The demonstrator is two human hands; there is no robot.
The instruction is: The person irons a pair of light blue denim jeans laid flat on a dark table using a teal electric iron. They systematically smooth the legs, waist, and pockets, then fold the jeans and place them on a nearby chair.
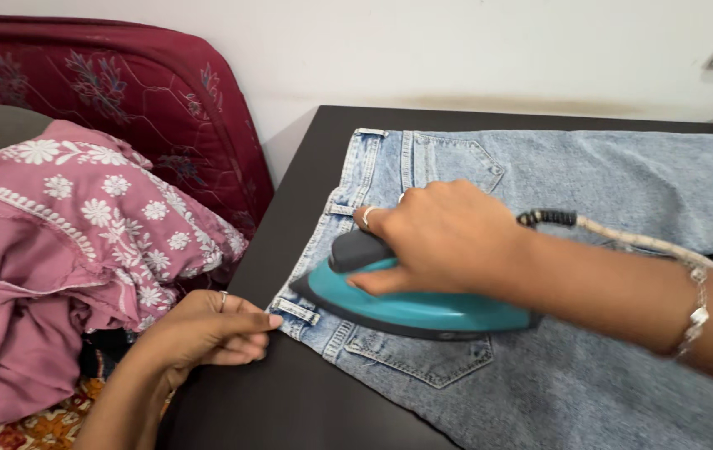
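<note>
the dark worktop (pixel 306 392) carries light blue jeans (pixel 590 375), waistband toward its left edge. the teal iron (pixel 411 304) rests on the back pocket area, the right hand (pixel 444 237) wrapped tight on its handle. the left hand (pixel 206 333) pinches the waistband corner; if the iron slides leftward, those fingers could be burned. the cord (pixel 640 242) may drag on the fabric.
</note>
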